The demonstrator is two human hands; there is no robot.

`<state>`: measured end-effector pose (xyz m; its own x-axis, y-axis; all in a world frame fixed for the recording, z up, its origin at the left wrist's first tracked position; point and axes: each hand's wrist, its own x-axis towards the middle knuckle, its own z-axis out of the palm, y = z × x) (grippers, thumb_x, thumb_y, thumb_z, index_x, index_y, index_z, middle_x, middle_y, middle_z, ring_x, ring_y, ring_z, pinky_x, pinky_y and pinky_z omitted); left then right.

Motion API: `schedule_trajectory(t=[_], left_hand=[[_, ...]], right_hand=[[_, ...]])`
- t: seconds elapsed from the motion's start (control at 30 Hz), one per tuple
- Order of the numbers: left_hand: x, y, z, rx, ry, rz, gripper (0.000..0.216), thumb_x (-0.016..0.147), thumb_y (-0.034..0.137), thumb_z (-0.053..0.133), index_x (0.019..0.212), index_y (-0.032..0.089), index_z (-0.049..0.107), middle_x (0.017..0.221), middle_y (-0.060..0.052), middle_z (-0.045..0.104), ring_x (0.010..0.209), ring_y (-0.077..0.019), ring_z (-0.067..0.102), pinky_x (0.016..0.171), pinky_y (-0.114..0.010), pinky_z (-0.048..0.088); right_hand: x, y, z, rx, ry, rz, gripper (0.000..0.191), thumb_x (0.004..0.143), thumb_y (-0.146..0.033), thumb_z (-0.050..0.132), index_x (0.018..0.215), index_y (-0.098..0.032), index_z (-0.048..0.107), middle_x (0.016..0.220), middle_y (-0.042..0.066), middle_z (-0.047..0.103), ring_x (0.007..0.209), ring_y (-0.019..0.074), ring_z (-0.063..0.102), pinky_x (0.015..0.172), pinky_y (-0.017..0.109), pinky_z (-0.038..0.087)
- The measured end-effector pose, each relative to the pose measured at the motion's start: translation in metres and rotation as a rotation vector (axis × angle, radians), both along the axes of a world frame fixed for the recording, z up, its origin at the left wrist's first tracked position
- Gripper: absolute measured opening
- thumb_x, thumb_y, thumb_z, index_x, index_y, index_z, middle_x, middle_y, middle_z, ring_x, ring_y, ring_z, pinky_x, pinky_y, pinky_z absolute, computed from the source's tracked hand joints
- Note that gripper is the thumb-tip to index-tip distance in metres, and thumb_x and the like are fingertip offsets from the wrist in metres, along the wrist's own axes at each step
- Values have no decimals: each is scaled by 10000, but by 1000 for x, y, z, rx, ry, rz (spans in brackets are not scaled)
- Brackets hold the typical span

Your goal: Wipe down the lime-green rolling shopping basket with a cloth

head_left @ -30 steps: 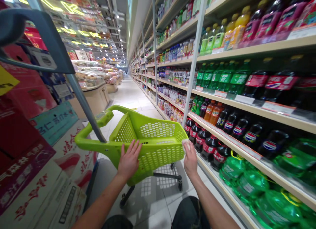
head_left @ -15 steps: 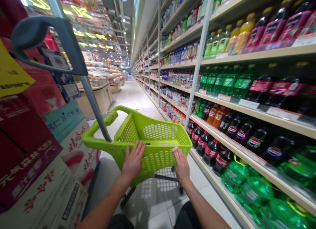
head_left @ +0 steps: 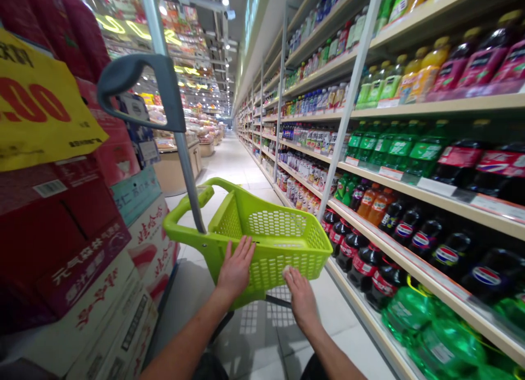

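Note:
A lime-green plastic shopping basket cart [head_left: 283, 240] stands in front of me, its perforated basket holding nothing that I can see. My left hand [head_left: 238, 268] lies with fingers stretched out on the near rim and side of the basket. Lower and to the right, my right hand [head_left: 300, 295] has its fingers closed at the near side wall. A bit of white wad [head_left: 286, 271], like tissue or cloth, shows at its fingertips; most of it is hidden. A grey pole with a dark grey loop handle [head_left: 174, 95] rises at the cart's left.
Shelves of bottled drinks [head_left: 430, 150] line the right side, with large green bottles [head_left: 445, 344] at the bottom. Stacked drink cartons [head_left: 82, 238] and a yellow price sign [head_left: 45, 106] crowd the left. A tiled aisle [head_left: 229, 161] runs ahead past display counters [head_left: 180, 164].
My right hand has moved down from the basket's rim onto its side wall, with the white wad. My left hand stays on the rim. The whole view has shifted, bringing more cartons into sight.

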<state>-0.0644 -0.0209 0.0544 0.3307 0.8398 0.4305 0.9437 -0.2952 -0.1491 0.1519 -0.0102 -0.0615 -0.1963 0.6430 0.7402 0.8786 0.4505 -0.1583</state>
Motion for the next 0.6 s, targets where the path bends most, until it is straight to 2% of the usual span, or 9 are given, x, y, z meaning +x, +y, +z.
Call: schedule_trajectory(t=[0.07,0.17,0.23,0.37,0.43,0.5,0.6], left_hand=[[-1,1,-1,6,19,-11,636,666,101,385,1299,158,360,1399,-68,314,1313,-213,214,1065,-497,129],[0,2,-3,-2,25,-6,629,675,105,378,1301,151,355,1403,-63,303,1315,-209,207,1065,-497,129],[-1,1,-2,-9,21,-3,618,681,111,374,1298,153,361,1402,-53,305,1314,-205,211,1063,-498,134],[-16,-4,1,44,-10,50,610,686,125,380,1295,152,367,1396,-53,314,1308,-207,231,1069,-500,118],[-27,-9,3,79,-17,73,609,682,118,384,1290,155,379,1391,-59,322,1303,-212,244,1072,-500,101],[-36,-13,4,94,-6,64,608,678,108,386,1283,162,390,1385,-61,334,1299,-214,254,1075,-496,92],[-39,-16,5,96,-10,59,598,682,106,386,1276,163,401,1382,-57,340,1296,-211,263,1077,-491,89]], right_hand=[[-3,-2,4,14,11,3,559,753,18,303,1212,-240,493,1222,73,534,1185,184,423,921,377,373],[-11,4,28,93,66,16,556,776,0,294,1272,-216,419,1305,83,451,1256,191,324,974,408,314],[-16,9,35,130,58,31,546,777,1,296,1263,-207,431,1309,87,446,1263,193,309,978,410,305],[-21,4,9,78,-64,50,526,766,13,312,1191,-225,509,1212,74,543,1179,185,428,923,371,360],[-24,-1,3,49,-76,54,520,773,8,310,1186,-235,511,1198,67,555,1167,184,441,918,369,365],[-30,0,14,63,-25,54,504,791,-11,306,1214,-221,482,1247,76,512,1210,190,390,943,388,343],[-44,8,42,87,35,57,481,810,-31,307,1238,-193,455,1325,85,427,1271,202,294,987,423,291]])
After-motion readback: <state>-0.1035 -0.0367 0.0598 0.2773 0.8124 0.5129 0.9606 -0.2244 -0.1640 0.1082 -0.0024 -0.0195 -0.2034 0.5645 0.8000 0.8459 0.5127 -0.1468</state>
